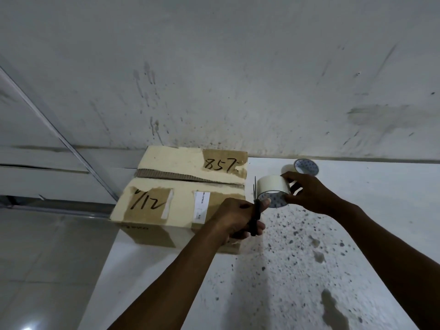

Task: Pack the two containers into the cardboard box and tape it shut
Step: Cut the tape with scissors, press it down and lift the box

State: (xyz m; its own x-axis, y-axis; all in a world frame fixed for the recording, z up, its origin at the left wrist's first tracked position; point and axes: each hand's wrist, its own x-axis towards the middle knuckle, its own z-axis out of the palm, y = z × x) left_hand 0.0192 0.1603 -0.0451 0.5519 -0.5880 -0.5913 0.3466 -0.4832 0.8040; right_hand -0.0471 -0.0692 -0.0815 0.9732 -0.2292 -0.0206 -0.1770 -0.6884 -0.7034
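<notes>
A cardboard box (181, 196) with its top flaps folded down stands on a white ledge against the wall; "857" and "1/12" are written on it. Tape covers parts of the flaps, and a gap shows along the seam between them. My left hand (235, 220) grips black scissors (255, 210) with the blades pointing up, just right of the box. My right hand (307, 194) holds a roll of white tape (273, 189) beside the scissor blades. The two containers are not visible.
A second tape roll with a blue-patterned core (306, 166) lies by the wall behind my right hand. The ledge (309, 258) is speckled and stained. To the left it drops off to a grey tiled floor (47, 270).
</notes>
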